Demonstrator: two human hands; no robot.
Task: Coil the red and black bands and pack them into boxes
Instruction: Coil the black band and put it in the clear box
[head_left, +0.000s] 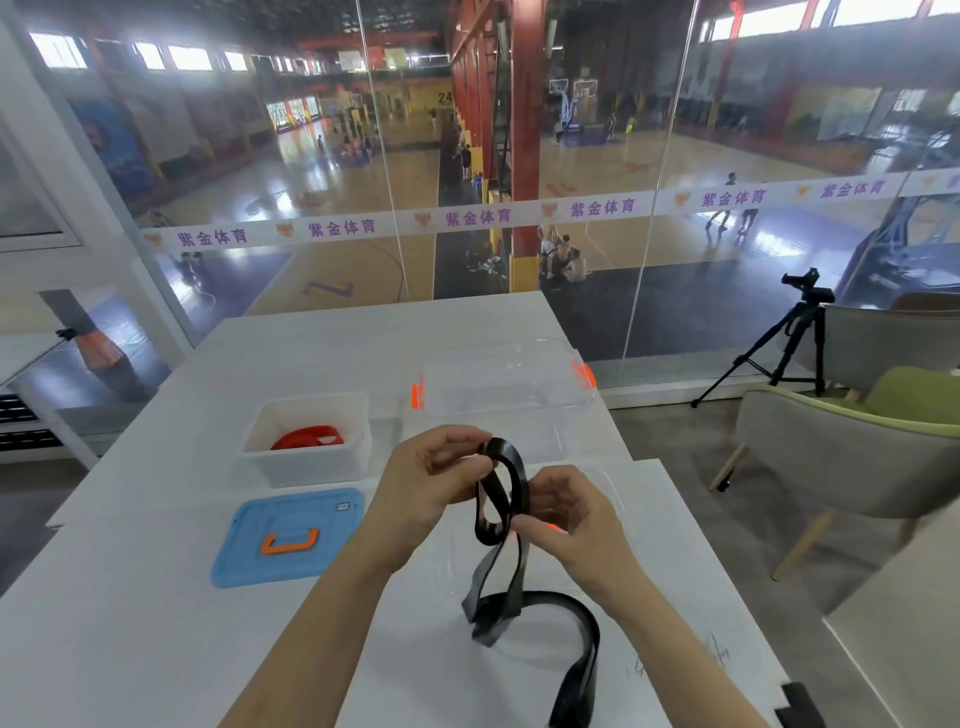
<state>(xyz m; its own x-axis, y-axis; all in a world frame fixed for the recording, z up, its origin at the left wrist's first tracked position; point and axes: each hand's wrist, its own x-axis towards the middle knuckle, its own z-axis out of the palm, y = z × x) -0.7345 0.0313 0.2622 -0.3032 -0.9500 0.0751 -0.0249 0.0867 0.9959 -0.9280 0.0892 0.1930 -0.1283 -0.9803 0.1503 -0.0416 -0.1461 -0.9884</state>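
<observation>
Left hand (431, 483): pinched black band (501, 491) coil, frame centre.
Right hand (566, 519): pinched coil's lower edge.
Surface: white table (130, 639); glass wall (519, 156) behind.

Bright daylight from high windows (189, 57); glare on court floor (322, 171); desk (156, 623) washed pale; fisheye bending at edges; slight softness.

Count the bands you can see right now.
2: the black band, part coiled, held in both hands above the table; the red band lying in the white box. Others may be hidden.
</observation>
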